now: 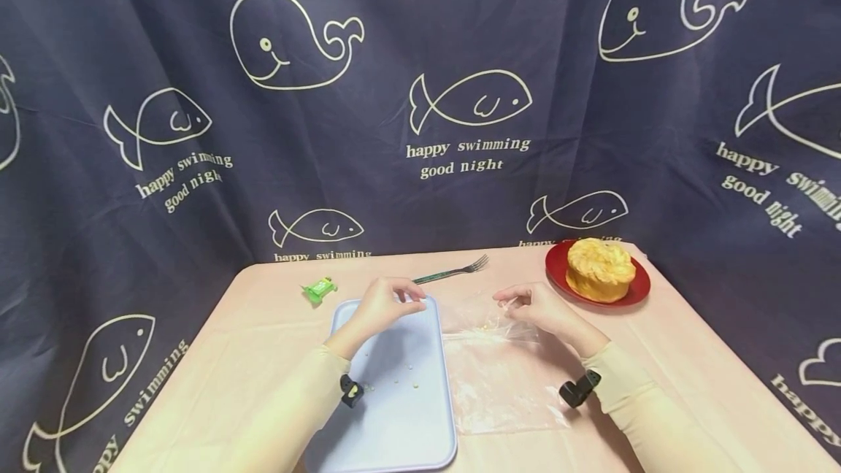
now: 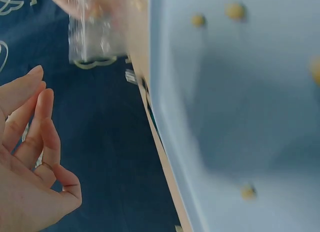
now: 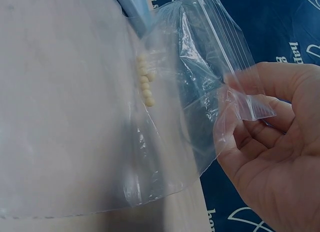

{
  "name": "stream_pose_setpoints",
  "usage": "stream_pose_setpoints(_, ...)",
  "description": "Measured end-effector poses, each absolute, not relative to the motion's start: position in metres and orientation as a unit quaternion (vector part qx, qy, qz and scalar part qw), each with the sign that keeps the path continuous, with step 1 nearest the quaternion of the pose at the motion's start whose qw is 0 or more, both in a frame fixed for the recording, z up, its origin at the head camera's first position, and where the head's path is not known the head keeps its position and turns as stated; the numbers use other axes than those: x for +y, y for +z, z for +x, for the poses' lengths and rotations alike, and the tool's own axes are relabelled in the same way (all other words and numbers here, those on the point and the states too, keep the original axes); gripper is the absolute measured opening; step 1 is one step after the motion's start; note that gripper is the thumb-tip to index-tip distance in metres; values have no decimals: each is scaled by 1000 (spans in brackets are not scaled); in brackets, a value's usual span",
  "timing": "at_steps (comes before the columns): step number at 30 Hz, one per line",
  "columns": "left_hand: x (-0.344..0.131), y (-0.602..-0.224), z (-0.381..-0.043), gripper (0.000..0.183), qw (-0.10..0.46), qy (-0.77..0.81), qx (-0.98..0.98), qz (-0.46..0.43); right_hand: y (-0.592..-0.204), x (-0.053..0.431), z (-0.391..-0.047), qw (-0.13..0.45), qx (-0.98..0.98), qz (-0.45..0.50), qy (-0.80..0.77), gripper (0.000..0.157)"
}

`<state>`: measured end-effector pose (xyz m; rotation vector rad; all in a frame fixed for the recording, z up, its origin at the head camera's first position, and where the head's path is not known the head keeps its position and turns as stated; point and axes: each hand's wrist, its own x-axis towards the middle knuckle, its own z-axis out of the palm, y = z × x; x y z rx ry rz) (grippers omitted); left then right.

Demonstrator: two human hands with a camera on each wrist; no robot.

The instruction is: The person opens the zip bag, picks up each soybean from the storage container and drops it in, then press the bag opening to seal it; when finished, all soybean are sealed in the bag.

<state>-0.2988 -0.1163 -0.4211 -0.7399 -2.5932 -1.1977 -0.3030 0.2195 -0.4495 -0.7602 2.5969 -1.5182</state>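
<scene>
A clear zip-lock bag (image 1: 502, 393) lies on the table right of a light-blue tray (image 1: 410, 433). My right hand (image 1: 542, 312) pinches the bag's zip edge between thumb and fingers, lifting the mouth end. Several round pale-yellow beans (image 3: 146, 86) gather in a line inside the bag. Over the tray's far right corner hovers my left hand (image 1: 384, 305), fingers bent and tips close together. In the left wrist view no object shows between those fingertips (image 2: 36, 71). A few loose beans (image 2: 236, 11) are scattered on the tray.
Behind the tray lies a fork (image 1: 453, 270) with a dark handle. A red plate (image 1: 558, 279) at the far right carries a round golden bread (image 1: 599, 272). A green wrapped candy (image 1: 320, 289) sits at the far left. A dark printed curtain (image 1: 460, 203) rises behind the table.
</scene>
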Motion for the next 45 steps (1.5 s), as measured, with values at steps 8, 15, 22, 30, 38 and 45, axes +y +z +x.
stream_pose_setpoints(8,-173,-428,-295,9,75,-368,-902,-214,-448,219,-304,18,848,-237,-473,34)
stream_pose_setpoints(15,-212,-440,-296,11,41,-357,-920,-157,-450,218,-304,17,841,-237,-487,34)
stream_pose_setpoints(22,-235,-448,-290,13,18,-344,-928,-139,-451,219,-306,23,837,-236,-494,33)
stream_pose_setpoints(30,-243,-446,-284,19,-28,-292,-947,-134,-452,220,-306,27,835,-234,-497,34)
stream_pose_setpoints(38,-245,-441,-279,25,-18,-183,-972,-148,-453,221,-305,22,830,-239,-503,34)
stream_pose_setpoints(45,-240,-443,-278,24,-10,-157,-978,-136,-454,221,-306,25,823,-244,-513,35)
